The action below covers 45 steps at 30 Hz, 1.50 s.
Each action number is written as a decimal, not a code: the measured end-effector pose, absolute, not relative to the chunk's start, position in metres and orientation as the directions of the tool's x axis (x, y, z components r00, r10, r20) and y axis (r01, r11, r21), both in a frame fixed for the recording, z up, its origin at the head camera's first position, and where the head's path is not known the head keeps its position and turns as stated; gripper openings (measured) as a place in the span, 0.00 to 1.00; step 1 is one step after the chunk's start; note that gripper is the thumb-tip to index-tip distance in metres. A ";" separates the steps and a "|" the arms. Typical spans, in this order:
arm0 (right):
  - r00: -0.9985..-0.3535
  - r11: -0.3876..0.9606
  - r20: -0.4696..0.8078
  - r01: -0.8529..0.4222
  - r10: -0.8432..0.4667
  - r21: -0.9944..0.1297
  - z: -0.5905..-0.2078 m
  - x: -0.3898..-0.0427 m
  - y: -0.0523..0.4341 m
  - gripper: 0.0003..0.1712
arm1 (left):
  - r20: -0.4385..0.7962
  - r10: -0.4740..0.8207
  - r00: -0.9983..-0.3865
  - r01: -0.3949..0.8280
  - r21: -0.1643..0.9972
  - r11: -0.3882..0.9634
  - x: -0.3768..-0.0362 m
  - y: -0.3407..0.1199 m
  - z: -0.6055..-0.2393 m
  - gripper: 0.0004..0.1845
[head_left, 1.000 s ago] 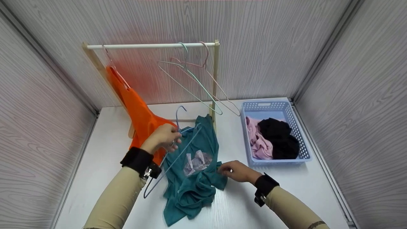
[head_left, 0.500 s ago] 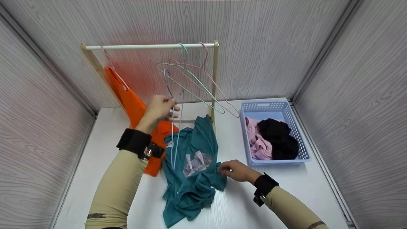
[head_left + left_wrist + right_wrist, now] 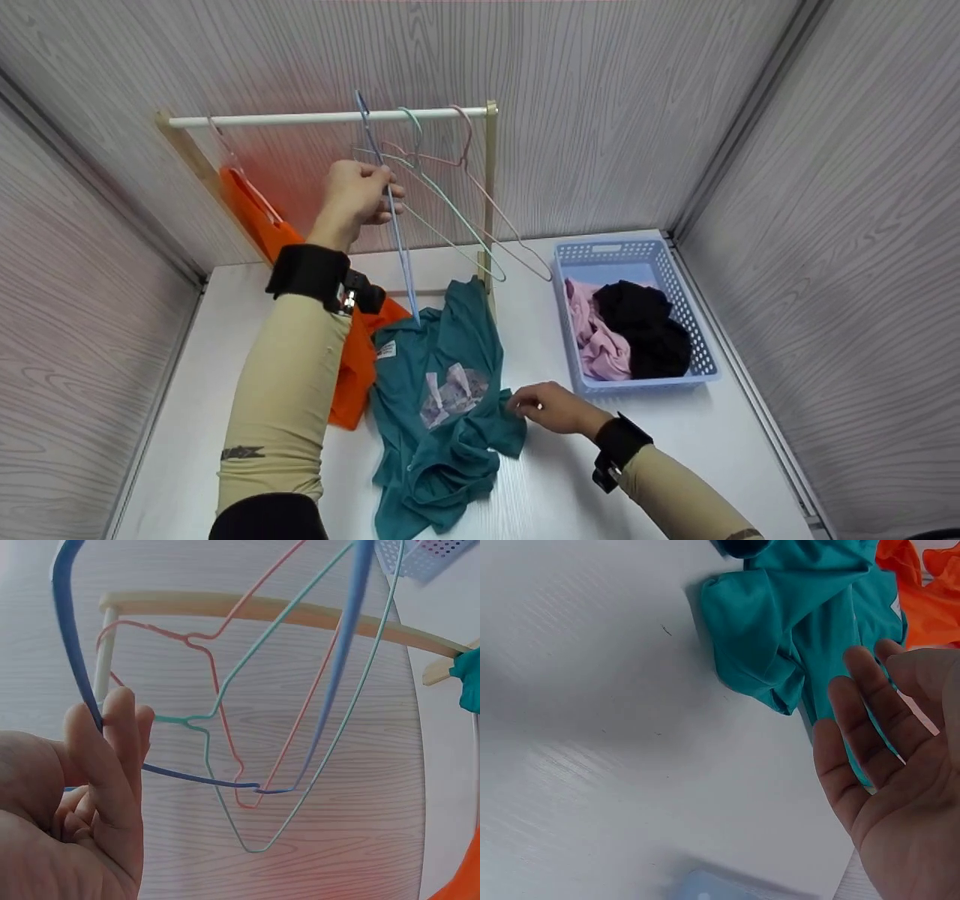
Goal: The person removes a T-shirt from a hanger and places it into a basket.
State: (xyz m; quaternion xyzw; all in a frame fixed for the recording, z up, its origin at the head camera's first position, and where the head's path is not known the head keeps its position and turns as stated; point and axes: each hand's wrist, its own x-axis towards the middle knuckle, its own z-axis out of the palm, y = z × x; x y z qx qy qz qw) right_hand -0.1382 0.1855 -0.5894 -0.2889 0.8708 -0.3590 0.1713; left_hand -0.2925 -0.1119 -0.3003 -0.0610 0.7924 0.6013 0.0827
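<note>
Left arm raised, elbow bent, forearm near upright over worktop's left part, beige sleeve, black wrist band. Left hand (image 3: 358,196) high near far edge, fingers (image 3: 120,757) curled, thumb closing pinch grip. Right forearm low, coming in from near right corner, same sleeve and band. Right hand (image 3: 550,407) near worktop's middle, palm down, fingers (image 3: 870,709) straight, relaxed.

White counter (image 3: 675,465), glossy, faint wood-grain sheen. Enclosed on three sides by pale grey wood-grain wall panels (image 3: 637,90); metal trim strips at the corners. Small wooden rack (image 3: 489,195) with white rail (image 3: 285,118) stands at the back, near the rear wall. Even, diffuse light; orange-red tint on the wall behind the rack.
</note>
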 end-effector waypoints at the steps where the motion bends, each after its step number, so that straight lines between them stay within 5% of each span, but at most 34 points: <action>1: -0.772 0.570 -0.086 -0.384 -0.630 -0.727 -0.590 -0.138 0.184 0.12 | -0.198 -0.004 -0.980 -0.192 0.944 0.268 -0.294 -0.114 -0.302 0.17; 12: -0.744 0.561 -0.094 -0.407 -0.662 -0.721 -0.600 -0.136 0.164 0.12 | -0.210 0.006 -0.978 -0.200 0.941 0.274 -0.295 -0.130 -0.327 0.18; 18: -0.813 0.667 -0.121 -0.371 -0.570 -0.647 -0.605 -0.140 0.146 0.15 | -0.228 0.026 -0.973 -0.210 0.929 0.305 -0.289 -0.137 -0.343 0.20; 24: -0.899 0.787 -0.168 -0.248 -0.404 -0.565 -0.609 -0.143 0.110 0.35 | -0.284 0.017 -0.959 -0.251 0.874 0.416 -0.276 -0.145 -0.371 0.19; 32: -0.873 0.911 -0.299 -0.308 -0.385 -0.272 -0.624 -0.130 0.068 0.57 | -0.356 0.084 -0.931 -0.246 0.778 0.577 -0.243 -0.142 -0.412 0.17; 37: -0.878 0.927 -0.299 -0.368 -0.374 -0.078 -0.635 -0.124 0.056 0.56 | -0.367 0.138 -0.920 -0.190 0.726 0.661 -0.217 -0.137 -0.436 0.16; 45: -0.871 0.889 -0.184 -0.453 -0.456 -0.059 -0.643 -0.126 0.055 0.37 | -0.389 0.172 -0.905 -0.181 0.718 0.672 -0.193 -0.135 -0.462 0.14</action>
